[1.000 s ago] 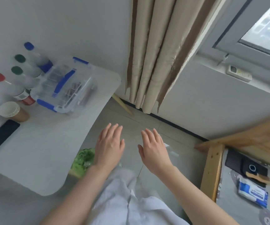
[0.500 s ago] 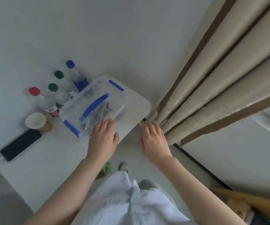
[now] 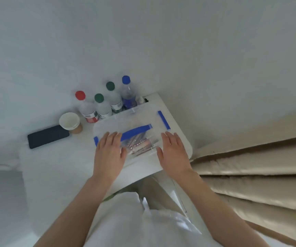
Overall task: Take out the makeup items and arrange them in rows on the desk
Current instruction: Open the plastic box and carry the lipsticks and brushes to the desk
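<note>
Both my hands, left [image 3: 109, 154] and right [image 3: 174, 153], lie flat on the clear box [image 3: 140, 125], fingers spread, gripping nothing. Bottles [image 3: 108, 106] behind box: labels unreadable.

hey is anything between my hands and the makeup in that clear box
Yes. The clear box has its lid on, blue handle across the top, over the makeup items. Left hand and right hand are at its near edge, open.

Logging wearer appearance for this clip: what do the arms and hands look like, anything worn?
Both forearms are bare to the frame edge: no sleeves visible. The left hand and right hand show no gloves, rings, watch or markings. A white garment covers the torso below.
</note>
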